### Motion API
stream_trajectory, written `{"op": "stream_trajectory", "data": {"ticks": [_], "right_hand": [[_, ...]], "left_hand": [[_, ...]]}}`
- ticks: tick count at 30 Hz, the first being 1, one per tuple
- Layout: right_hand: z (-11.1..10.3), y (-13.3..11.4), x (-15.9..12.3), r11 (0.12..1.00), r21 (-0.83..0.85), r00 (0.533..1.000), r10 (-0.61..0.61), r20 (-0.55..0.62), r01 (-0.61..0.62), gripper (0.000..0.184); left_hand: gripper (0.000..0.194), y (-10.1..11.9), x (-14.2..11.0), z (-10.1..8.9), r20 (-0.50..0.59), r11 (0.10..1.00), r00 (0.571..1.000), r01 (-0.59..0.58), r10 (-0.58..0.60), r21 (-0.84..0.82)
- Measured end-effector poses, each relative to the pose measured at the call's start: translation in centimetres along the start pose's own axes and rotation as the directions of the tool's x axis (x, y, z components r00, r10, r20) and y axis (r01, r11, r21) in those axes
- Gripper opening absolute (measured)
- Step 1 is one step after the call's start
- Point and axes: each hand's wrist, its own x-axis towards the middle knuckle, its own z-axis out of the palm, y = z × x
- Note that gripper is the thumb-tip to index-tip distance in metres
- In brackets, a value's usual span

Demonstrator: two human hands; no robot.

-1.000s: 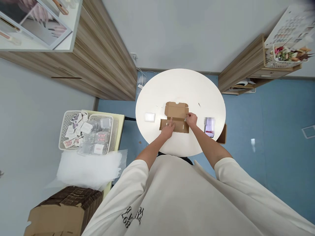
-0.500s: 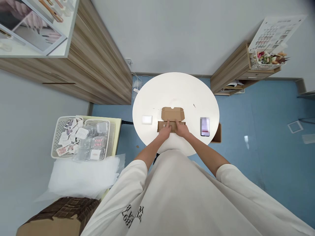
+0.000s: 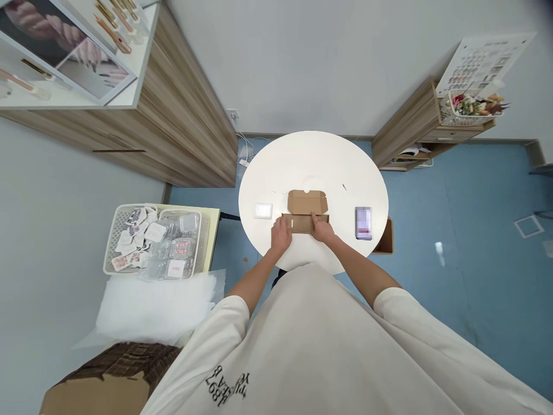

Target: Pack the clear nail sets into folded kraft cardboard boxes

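A small brown cardboard box [image 3: 307, 203] lies on the white round table [image 3: 311, 155], its lid flap standing out toward the far side. My left hand [image 3: 281, 235] is closed on the left end of the box's tray part. At the right end my right hand [image 3: 322, 229] grips the near wall, its thumb reaching over the tray. Between my hands the tray's inside shows, with a small white mark near its left. A small white packet [image 3: 263, 211] rests left of the box. To the right lies a phone [image 3: 363, 223] with a blurred screen.
White baskets [image 3: 203, 242] of cards and clear plastic cases stand on a side table at left, beside white plastic sheets [image 3: 158, 305]. A wooden cabinet [image 3: 190, 98] rises at the back left. A brown bin [image 3: 387, 237] stands below the table's right edge.
My left hand has moved from the middle of the tray out to its left end. My right hand stays at the right end. The view has shifted slightly.
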Motion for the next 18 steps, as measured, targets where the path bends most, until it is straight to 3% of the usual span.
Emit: {"op": "stream_trajectory", "data": {"ticks": [2,5,9,14,18], "right_hand": [[0.1,0.0,-0.1,1.0,0.003,1.0,-0.005,-0.003,0.005,0.096],[0.1,0.0,-0.1,1.0,0.008,1.0,-0.002,-0.006,0.002,0.097],[0.2,0.0,-0.2,1.0,0.009,1.0,0.004,-0.005,-0.004,0.097],[0.3,0.0,-0.1,1.0,0.014,1.0,0.015,0.005,-0.015,0.098],[0.4,0.1,0.1,1.0,0.027,1.0,0.016,0.003,-0.016,0.099]], "left_hand": [[0.046,-1.6,0.0,-0.2,-0.019,0.978,0.981,0.189,-0.191,-0.093],[0.052,-3.2,0.6,-0.1,0.122,0.932,0.941,0.331,-0.315,-0.148],[0.058,-3.3,1.5,0.5,0.177,0.935,0.926,0.348,-0.332,-0.065],[0.042,-1.8,2.4,1.6,0.111,0.925,0.918,0.377,-0.381,0.054],[0.035,-1.3,2.9,2.3,0.152,0.908,0.895,0.416,-0.419,0.049]]}}
